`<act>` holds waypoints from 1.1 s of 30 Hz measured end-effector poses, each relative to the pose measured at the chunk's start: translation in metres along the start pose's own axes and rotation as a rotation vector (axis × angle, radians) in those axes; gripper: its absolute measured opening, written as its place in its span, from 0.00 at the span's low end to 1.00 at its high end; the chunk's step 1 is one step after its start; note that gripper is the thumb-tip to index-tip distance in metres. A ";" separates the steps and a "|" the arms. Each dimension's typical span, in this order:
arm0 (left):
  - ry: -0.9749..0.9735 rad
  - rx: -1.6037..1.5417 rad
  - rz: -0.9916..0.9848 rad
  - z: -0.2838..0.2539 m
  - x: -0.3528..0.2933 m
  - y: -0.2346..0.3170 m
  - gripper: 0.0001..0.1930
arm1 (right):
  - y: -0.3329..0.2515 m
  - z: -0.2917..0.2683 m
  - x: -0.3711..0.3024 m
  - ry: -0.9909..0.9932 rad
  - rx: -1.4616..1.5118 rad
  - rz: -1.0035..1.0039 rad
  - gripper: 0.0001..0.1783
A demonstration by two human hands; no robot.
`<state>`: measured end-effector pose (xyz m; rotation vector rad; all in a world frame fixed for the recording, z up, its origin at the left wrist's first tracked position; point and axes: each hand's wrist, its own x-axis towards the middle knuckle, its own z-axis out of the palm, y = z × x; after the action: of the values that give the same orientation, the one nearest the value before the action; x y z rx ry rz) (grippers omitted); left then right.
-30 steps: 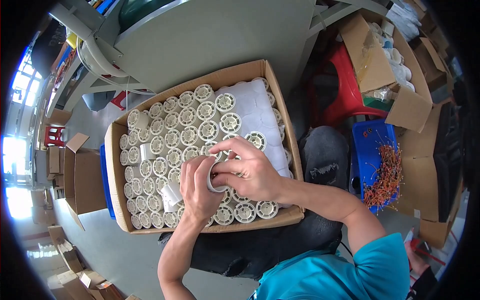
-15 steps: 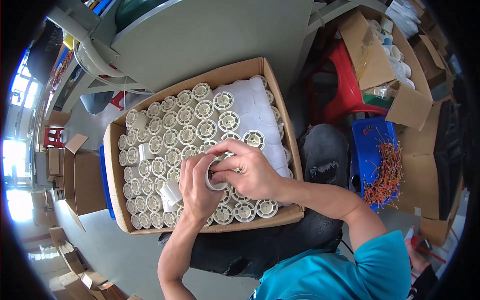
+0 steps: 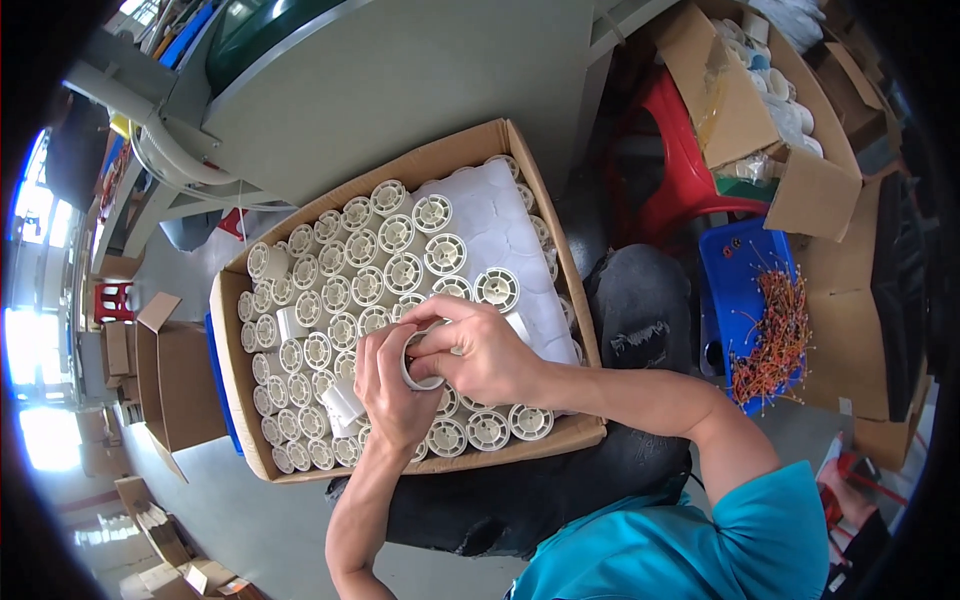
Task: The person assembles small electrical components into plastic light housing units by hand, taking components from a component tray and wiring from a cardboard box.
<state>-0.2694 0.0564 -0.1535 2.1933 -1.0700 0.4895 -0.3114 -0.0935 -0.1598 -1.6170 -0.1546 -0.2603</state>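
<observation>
A brown cardboard box (image 3: 262, 458) rests on my lap, packed with several white plastic spools standing on end. I hold one white spool (image 3: 417, 361) just above the box's middle. My left hand (image 3: 392, 388) wraps it from below and from the left. My right hand (image 3: 478, 350) curls over its top and right side, fingertips on the rim. A bare white foam sheet (image 3: 497, 232) shows in the box's far right corner, where no spools stand.
A grey machine table (image 3: 400, 90) stands beyond the box. A red plastic stool (image 3: 680, 170), an open carton of white parts (image 3: 790, 110) and a blue tray (image 3: 735, 280) with orange wire pieces lie to the right. Flattened cartons (image 3: 170, 380) sit on the left floor.
Both hands have stayed over the box's middle; the fingers have shifted slightly around the spool, turning it between them.
</observation>
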 end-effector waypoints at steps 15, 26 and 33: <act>0.471 0.270 0.059 -0.033 0.237 -0.097 0.33 | -0.006 -0.045 0.019 0.409 0.118 -0.019 0.16; 0.254 0.490 -0.482 -0.050 0.386 -0.195 0.39 | 0.007 -0.048 0.035 0.583 0.247 0.017 0.15; 0.234 0.219 0.322 0.039 0.234 -0.073 0.18 | 0.000 -0.087 0.038 0.896 0.539 -0.077 0.16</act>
<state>-0.0690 -0.0676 -0.0754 2.0845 -1.2944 1.0229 -0.2816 -0.1824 -0.1457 -0.8509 0.3754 -0.8922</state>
